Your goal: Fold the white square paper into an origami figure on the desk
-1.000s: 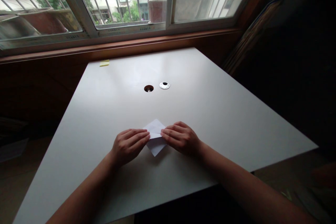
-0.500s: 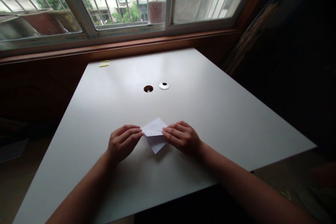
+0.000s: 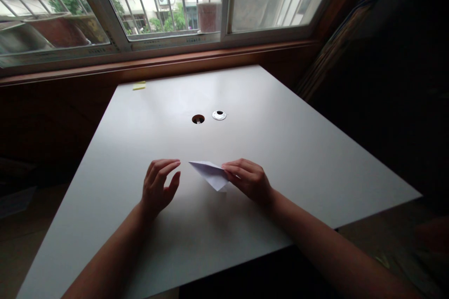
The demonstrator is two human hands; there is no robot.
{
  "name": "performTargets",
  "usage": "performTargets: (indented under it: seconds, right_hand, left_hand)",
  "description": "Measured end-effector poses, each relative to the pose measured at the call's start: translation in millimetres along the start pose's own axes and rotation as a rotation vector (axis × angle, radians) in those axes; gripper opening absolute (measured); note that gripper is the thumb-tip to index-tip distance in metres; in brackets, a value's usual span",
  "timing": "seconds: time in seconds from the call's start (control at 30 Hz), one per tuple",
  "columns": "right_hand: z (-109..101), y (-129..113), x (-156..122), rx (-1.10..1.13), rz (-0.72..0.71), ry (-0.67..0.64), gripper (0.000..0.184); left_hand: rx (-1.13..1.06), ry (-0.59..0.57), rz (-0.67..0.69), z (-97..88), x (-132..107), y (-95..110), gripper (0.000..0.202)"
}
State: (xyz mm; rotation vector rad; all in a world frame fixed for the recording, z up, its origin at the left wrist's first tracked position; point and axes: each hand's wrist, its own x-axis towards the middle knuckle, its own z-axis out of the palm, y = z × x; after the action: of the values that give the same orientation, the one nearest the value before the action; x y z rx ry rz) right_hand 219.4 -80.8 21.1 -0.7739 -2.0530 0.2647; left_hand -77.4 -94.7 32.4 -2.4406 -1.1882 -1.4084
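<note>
We look down at a smooth white table (image 3: 298,149) set below a window (image 3: 175,0), whose daylight leaves the room dim at both sides. Beyond the glass we see bars, pots, greenery and a pale building. A yellow slip (image 3: 139,85) lies near the table's far left corner, and a round hole (image 3: 198,119) sits just beside a white ring (image 3: 219,115) at mid-table. Nearer us, a folded white paper (image 3: 212,175) is tilted between the two hands. The right hand (image 3: 250,180) pinches its right edge narrowly between thumb and fingers. The left hand (image 3: 157,187), thumb and fingers curved widely apart, is near the paper's left point without touching it.
</note>
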Motion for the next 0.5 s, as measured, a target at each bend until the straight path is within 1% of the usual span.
performTargets:
  seconds: [0.1, 0.2, 0.33, 0.4, 0.5]
  right_hand:
    - [-1, 1, 0, 0.127, 0.151, 0.064, 0.015]
    - [-2, 1, 3, 0.221, 0.279, 0.071, 0.007]
    - [-4, 3, 7, 0.301, 0.398, 0.025, 0.012]
    - [-4, 5, 8, 0.342, 0.454, -0.002, 0.016]
    - [-3, 9, 8, 0.422, 0.503, -0.053, 0.021]
  left_hand:
    - [-0.005, -0.019, -0.062, 2.3, -1, -2, 0.046]
    - [-0.072, -0.067, -0.158, 6.5, -2, -4, 0.043]
    - [-0.289, -0.198, -0.284, 13.4, -5, -6, 0.047]
    - [-0.374, -0.260, -0.316, 16.1, -6, -8, 0.050]
    - [-0.447, -0.322, -0.345, 18.9, -9, -11, 0.056]
